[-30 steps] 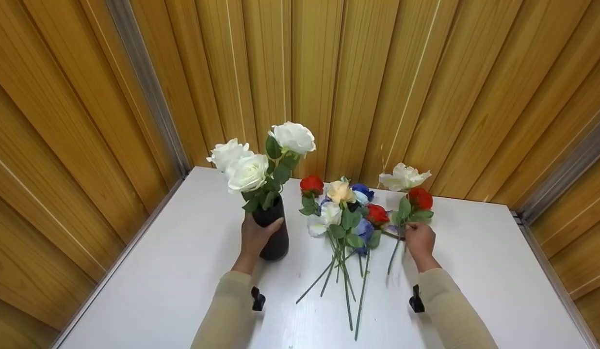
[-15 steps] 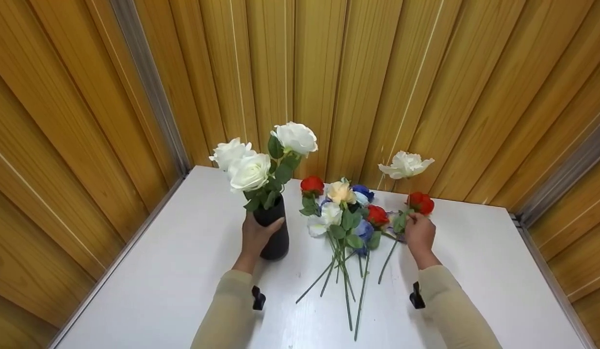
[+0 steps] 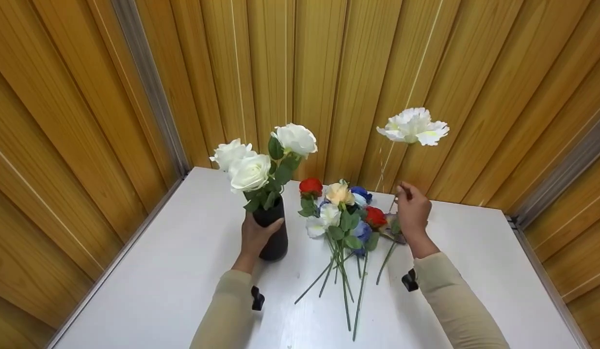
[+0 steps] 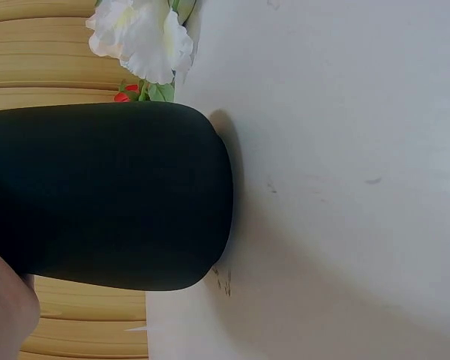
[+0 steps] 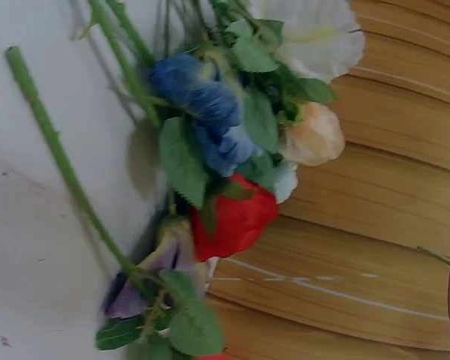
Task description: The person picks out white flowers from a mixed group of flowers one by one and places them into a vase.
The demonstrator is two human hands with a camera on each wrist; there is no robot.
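My left hand (image 3: 253,238) grips a black vase (image 3: 277,238) that stands upright on the table; its dark side (image 4: 120,195) fills much of the left wrist view. Three white roses with green leaves, one of them the front rose (image 3: 250,172), rise from the vase. Off to the right, my right hand (image 3: 413,212) pinches the thin stem of a ruffled white flower (image 3: 414,127), raised above the table. In the right wrist view the stem's end (image 5: 439,257) shows by the fingers at the edge. Part of the stem is hidden by the hand.
Between the hands lies a pile of artificial flowers: red roses (image 3: 311,186), a peach rose (image 3: 340,194), blue blooms (image 3: 361,231) and white petals. Their stems spread toward the front. Another green stem (image 3: 385,264) lies beside the right hand. Wood-grain panels (image 3: 314,87) enclose the table.
My right hand has risen from the table with the white flower, clear of the red rose beside it, which is now hidden behind the hand. The left hand stays on the vase.
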